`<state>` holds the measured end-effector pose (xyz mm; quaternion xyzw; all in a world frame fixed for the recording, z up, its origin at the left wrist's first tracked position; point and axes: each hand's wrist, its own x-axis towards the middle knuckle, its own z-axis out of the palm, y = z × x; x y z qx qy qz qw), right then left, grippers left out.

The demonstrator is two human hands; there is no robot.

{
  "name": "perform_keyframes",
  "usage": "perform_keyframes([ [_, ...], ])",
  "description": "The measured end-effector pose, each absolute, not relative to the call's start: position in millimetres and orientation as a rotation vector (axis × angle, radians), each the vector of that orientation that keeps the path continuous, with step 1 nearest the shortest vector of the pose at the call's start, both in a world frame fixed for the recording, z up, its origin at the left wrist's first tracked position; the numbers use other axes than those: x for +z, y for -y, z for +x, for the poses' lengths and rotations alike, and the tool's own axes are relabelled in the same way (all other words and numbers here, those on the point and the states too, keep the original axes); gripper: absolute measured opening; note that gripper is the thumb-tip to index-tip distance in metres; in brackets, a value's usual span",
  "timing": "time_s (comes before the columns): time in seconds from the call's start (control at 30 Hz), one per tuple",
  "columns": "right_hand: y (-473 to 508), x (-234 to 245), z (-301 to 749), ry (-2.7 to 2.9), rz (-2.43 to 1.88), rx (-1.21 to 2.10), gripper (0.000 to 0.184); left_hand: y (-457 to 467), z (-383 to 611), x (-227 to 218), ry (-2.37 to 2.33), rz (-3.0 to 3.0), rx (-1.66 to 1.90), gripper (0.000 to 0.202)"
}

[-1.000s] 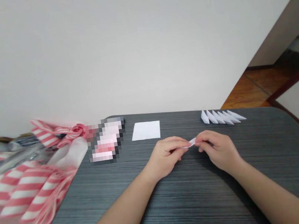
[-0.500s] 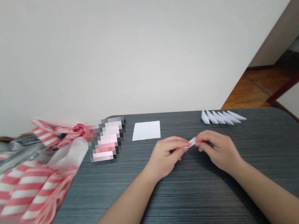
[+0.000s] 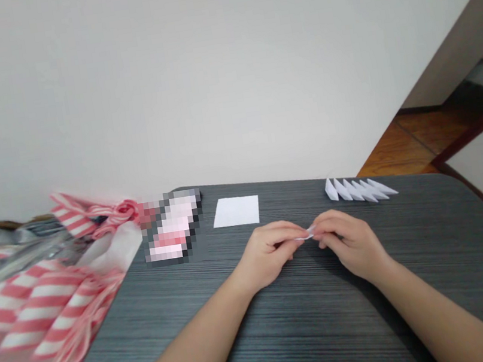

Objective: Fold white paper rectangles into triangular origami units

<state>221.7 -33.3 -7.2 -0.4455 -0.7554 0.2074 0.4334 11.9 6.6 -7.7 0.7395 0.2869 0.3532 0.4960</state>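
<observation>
A small piece of folded white paper (image 3: 310, 232) is pinched between my two hands above the dark table. My left hand (image 3: 271, 255) grips its left end with thumb and fingers. On the other end, the fingertips of my right hand (image 3: 349, 241) are closed, and they cover most of the paper. Beyond my left hand lies a white square sheet of paper (image 3: 236, 211), flat on the table. Several folded white paper pieces (image 3: 356, 190) with pointed ends stand in a slanting row past my right hand.
A pixelated oblong object with a dark edge (image 3: 174, 226) lies at the table's back left. Red-and-white striped cloth (image 3: 44, 301) is heaped beside the dark wood-grain table (image 3: 300, 329). A pale wall (image 3: 225, 74) rises behind the table, and wooden floor (image 3: 425, 132) shows at right.
My right hand has shifted slightly left, closer to my left hand, and its fingers now cover more of the folded paper. The left hand stays in place.
</observation>
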Motion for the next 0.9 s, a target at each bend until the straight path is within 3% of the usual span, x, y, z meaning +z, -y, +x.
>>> perform_keyframes([
  [0.47,33.1,-10.5,222.4,1.807,-1.115,0.569,0.011,-7.3,11.4,-9.3,-0.706,1.784,0.894,0.024],
  [0.9,30.7,-14.1,228.2,1.789,-1.369,0.697,0.017,-7.0,12.1,-7.9,-0.725,1.763,0.908,0.030],
])
